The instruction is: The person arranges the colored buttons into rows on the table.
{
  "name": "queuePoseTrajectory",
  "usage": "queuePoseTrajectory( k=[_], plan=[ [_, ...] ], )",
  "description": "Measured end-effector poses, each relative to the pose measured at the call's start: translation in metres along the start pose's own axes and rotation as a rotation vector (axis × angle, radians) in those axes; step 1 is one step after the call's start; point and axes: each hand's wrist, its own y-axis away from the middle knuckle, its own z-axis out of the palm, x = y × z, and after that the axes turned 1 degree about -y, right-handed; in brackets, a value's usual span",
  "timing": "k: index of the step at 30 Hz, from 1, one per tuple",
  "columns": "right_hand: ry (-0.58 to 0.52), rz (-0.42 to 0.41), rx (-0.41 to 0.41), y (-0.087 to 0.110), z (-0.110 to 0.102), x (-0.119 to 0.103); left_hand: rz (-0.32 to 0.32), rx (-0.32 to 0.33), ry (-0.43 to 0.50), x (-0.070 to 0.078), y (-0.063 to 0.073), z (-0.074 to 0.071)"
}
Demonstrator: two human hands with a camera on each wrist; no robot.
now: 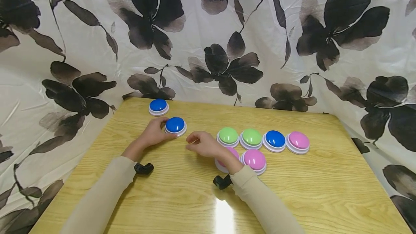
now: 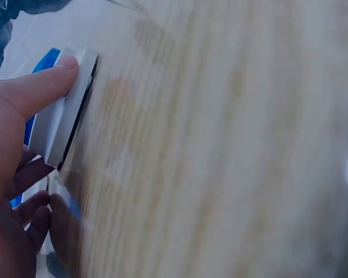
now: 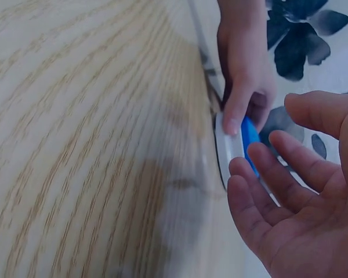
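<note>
My left hand [image 1: 155,133] grips a blue push button [image 1: 175,125] with a round white base, thumb on the near side and fingers round the far side. In the left wrist view the thumb presses the white rim of this button [image 2: 66,110], whose base is close over the table. To its right my right hand [image 1: 204,143] hovers with relaxed, slightly bent fingers and nothing in them. The right wrist view shows the open palm [image 3: 301,214] facing the held button [image 3: 229,150]. Another blue button [image 1: 158,107] sits behind the left hand near the table's back edge.
Right of the hands stands a row of two green buttons [image 1: 228,135], a blue button [image 1: 275,140] and a pink button [image 1: 298,142]. Two pink buttons [image 1: 255,160] sit in front, one partly hidden by the right wrist. A floral cloth [image 1: 195,17] hangs behind the wooden table [image 1: 182,198].
</note>
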Motion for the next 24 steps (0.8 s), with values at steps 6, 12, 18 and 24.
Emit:
queuePoseTrajectory(
  k=[6, 12, 18, 24],
  plan=[
    [-0.039, 0.034, 0.024, -0.004, 0.003, 0.000, 0.021, -0.016, -0.020, 0.003, 0.009, 0.001],
    [-0.060, 0.036, 0.060, -0.006, 0.006, -0.003, 0.021, -0.021, -0.031, 0.005, 0.018, 0.002],
    [-0.098, 0.050, 0.126, -0.009, 0.015, 0.000, 0.029, -0.055, -0.030, 0.011, 0.029, 0.002],
    [-0.116, 0.092, 0.170, -0.010, 0.022, 0.003, 0.053, -0.070, -0.023, 0.018, 0.039, 0.003]
  ],
)
